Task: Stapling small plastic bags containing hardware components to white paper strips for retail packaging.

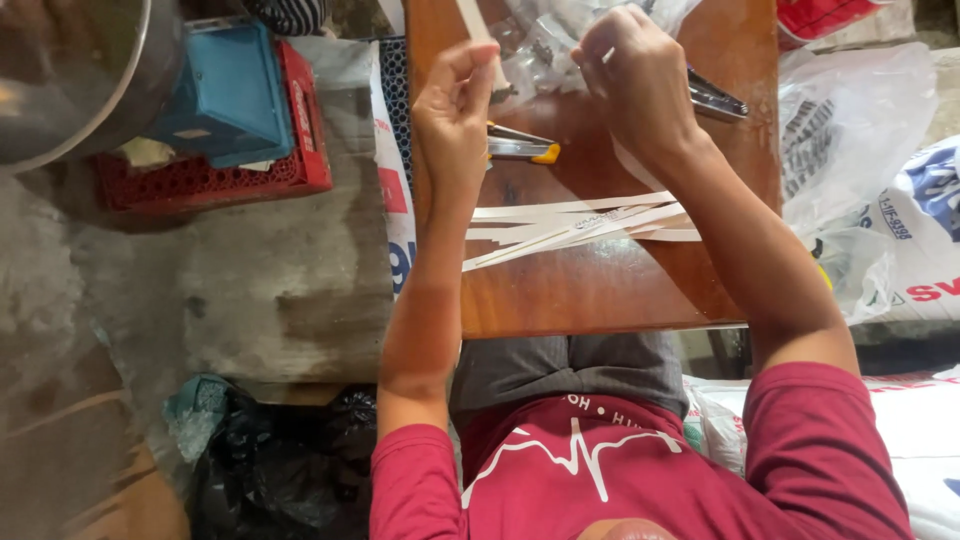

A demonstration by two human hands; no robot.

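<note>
My left hand (455, 105) is raised over a small wooden table (600, 290) and pinches a white strip (478, 25) between its fingertips. My right hand (635, 80) is closed on another white strip (640, 165), which runs down past my wrist toward a pile of several white strips (570, 225) on the tabletop. A utility knife with a yellow tip (522, 147) lies just right of my left hand. A dark metal tool (716, 99) pokes out beside my right hand. Clear plastic bags (545, 40) lie behind both hands.
A red crate (215, 175) holding a blue box (230, 90) sits on the concrete floor at left, next to a large metal pot (70, 70). White printed sacks (900, 240) and clear bags crowd the right side. A black plastic bag (270, 470) lies at lower left.
</note>
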